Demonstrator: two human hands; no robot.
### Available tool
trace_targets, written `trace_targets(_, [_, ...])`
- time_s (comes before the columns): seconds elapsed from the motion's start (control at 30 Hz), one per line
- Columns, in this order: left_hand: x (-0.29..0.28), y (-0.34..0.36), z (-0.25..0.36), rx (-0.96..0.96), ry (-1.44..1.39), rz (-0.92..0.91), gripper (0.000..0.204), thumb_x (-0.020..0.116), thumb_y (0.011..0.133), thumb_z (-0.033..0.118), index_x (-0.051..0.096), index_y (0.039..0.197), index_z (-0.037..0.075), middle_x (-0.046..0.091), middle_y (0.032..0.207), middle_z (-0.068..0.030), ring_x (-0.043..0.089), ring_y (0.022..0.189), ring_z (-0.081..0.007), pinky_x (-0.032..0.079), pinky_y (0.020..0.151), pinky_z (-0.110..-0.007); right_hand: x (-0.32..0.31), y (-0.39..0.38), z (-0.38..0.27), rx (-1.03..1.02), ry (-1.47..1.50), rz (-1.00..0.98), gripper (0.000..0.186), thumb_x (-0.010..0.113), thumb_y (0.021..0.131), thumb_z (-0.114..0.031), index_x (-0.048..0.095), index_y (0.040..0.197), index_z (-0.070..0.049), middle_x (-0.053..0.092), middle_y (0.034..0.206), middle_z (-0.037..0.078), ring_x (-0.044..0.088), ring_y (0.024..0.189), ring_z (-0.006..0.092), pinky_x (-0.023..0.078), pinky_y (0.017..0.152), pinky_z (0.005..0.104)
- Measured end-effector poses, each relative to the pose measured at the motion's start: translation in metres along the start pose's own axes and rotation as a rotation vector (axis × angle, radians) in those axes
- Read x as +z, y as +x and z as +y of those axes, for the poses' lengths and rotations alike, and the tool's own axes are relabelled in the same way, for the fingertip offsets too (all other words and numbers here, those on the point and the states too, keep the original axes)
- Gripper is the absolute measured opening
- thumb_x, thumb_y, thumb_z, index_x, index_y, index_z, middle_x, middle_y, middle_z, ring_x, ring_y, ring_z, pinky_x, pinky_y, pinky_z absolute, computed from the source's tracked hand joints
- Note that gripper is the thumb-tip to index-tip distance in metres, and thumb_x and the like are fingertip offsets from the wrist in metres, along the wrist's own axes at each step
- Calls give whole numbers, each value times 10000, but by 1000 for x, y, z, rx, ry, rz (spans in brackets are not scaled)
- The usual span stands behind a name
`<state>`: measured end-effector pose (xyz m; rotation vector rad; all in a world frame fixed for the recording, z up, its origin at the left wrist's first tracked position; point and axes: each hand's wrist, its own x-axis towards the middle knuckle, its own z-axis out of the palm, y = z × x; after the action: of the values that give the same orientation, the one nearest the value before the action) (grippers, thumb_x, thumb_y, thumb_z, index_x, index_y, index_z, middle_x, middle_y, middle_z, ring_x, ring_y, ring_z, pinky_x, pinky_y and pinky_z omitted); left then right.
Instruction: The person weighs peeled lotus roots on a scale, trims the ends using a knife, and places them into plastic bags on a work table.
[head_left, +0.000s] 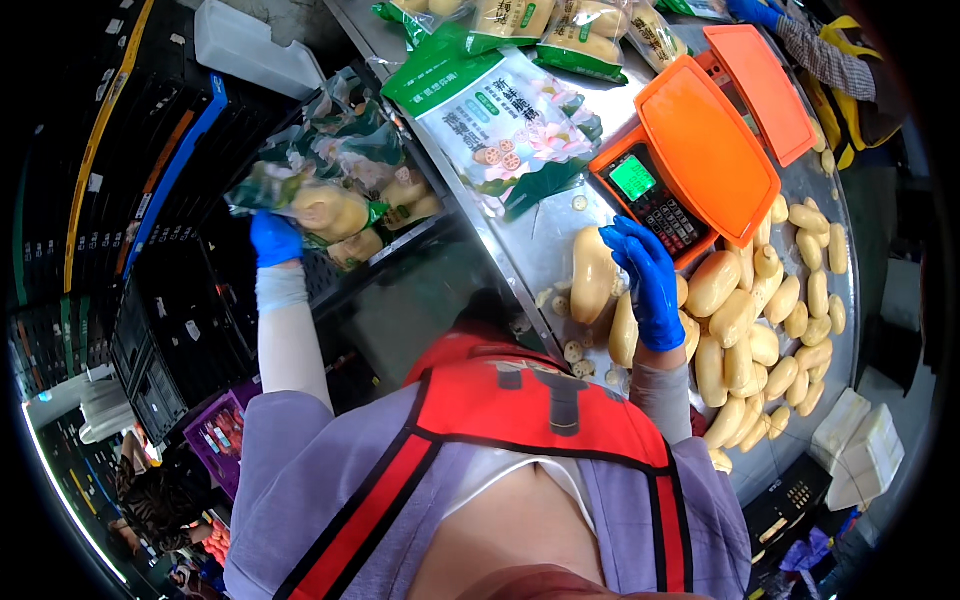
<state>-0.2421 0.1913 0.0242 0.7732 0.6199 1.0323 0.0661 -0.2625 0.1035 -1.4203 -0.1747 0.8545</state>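
Note:
My left hand, in a blue glove, is closed on a plastic bag of pale lotus root over a dark crate left of the steel table. My right hand, also gloved, is by the table's near edge, fingers stretched out and slightly bent, nothing visible in them. Beside it lie peeled lotus root pieces and, to its right, a big pile of them. Above it stands an orange scale with a lit display. A stack of flat green-and-white printed bags lies left of the scale.
Filled bags lie at the table's back. Another person's gloved hand and checked sleeve are at the upper right. Stacked black crates, a white foam box and a purple crate are on the left, with another person beyond.

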Motion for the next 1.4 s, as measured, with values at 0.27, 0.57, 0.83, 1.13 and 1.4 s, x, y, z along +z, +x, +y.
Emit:
trace_targets(0.27, [-117,48,-105,-233,216,4,100,487,898,90,554,948,145,529,815,2,525,741,-145,430,651,-277,-10,-10,-6,-64,9,25,354,539,899,-212,550,1192,-15,633,1084,59,564,1033,139,402,898,278])
trace_targets(0.57, [-83,49,-153,-472,117,149,115,490,901,99,525,1011,112,524,881,-35,531,757,-174,431,673,-297,-98,-56,3,-136,116,383,387,502,912,-230,510,1235,-17,629,1111,94,573,1070,172,406,918,292])
trace_targets(0.83, [-63,69,-132,-355,208,78,236,488,900,98,502,1134,67,549,1036,-83,557,862,-214,450,776,-334,-142,-105,22,-191,-8,660,308,530,901,-135,567,1177,-3,640,1069,88,591,1008,151,449,868,275])
trace_targets(1.13, [37,30,-111,299,1079,-62,288,435,912,25,494,1193,-1,566,1120,-86,546,947,-196,457,863,-319,-95,-152,60,-499,-852,509,472,718,715,-113,587,1167,-84,604,1132,152,566,1060,320,443,922,390])
trace_targets(1.4, [-82,100,-111,31,1719,-72,309,510,867,96,537,1165,19,589,1098,-131,562,960,-273,433,891,-354,-57,-140,105,-529,-1367,428,736,714,617,-117,469,1311,-149,434,1364,148,439,1215,373,386,968,464])
